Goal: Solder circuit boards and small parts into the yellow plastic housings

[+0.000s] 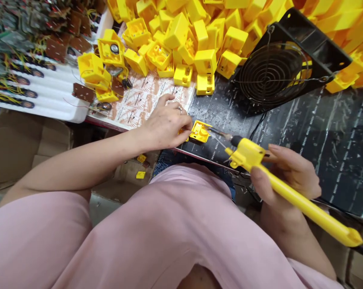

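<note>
My right hand (290, 172) is closed around a yellow soldering iron (302, 196) with a thin feed tube at its front. The iron's tip points left, at or just over a small open yellow plastic case (200, 131) near the bench's front edge. Whether the tip touches the case I cannot tell. My left hand (169, 122) is at the case's left side, thumb and forefinger pinched together. A bit of yellow plastic shows at those fingers, but what exactly they grip is hidden.
A black fan with a wire guard (267, 78) leans behind the iron. Yellow cases (175, 32) are heaped along the back. At left, a white foam tray (61, 102) bears wired round parts and circuit boards. Cardboard boxes (49, 136) stand below the bench (304, 160).
</note>
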Action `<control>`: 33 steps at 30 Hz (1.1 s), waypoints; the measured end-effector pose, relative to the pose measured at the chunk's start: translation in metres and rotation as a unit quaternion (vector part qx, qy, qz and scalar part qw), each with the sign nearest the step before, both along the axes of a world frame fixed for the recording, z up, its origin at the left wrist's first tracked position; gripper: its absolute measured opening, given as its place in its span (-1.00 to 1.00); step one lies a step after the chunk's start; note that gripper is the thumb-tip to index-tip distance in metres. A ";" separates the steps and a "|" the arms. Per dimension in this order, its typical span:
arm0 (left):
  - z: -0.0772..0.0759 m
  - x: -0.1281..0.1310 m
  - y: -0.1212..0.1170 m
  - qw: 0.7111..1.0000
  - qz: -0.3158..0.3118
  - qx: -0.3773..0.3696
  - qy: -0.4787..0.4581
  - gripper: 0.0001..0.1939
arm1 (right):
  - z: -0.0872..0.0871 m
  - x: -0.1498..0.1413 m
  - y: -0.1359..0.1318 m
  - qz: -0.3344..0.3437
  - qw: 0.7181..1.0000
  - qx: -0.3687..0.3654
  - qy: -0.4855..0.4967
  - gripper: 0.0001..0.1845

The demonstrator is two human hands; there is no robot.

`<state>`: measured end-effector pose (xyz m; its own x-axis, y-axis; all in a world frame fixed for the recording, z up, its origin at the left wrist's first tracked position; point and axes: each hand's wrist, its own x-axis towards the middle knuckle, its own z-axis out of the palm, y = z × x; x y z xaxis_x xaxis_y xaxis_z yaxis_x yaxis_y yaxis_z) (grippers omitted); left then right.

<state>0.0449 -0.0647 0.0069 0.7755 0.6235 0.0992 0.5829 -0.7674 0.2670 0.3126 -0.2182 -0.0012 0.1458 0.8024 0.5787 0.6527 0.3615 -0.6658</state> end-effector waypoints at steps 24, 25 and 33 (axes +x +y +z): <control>0.014 0.013 0.012 0.995 -0.028 -0.063 0.078 -0.75 | 0.046 0.002 0.001 0.163 0.971 -0.099 -0.142 -0.86; 0.013 0.013 0.012 0.995 -0.028 -0.063 0.076 -0.75 | 0.045 0.002 0.001 0.165 0.972 -0.092 -0.139 -0.87; 0.018 0.005 0.019 0.992 -0.080 -0.067 0.069 -0.80 | 0.019 0.002 0.006 0.096 0.988 0.021 -0.122 -0.44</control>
